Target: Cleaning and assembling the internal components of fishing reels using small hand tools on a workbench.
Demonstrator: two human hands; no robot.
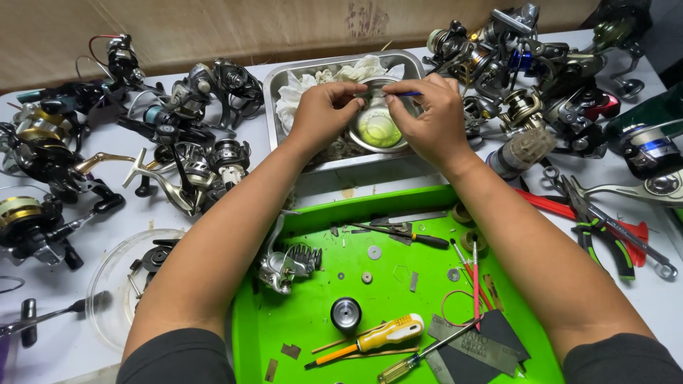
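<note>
Up top, my left hand (324, 114) grips the small steel bowl (376, 128) of yellow-green liquid; right hand (427, 114) pinches a blue tool (409, 94) over it, inside the rag-lined metal pan (281, 78). Green tray (306, 320) holds screwdrivers, washers.

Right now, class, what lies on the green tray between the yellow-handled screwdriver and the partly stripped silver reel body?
In the head view, a small black-and-silver spool stands between the yellow-handled screwdriver and the silver reel body on the green tray.
</note>
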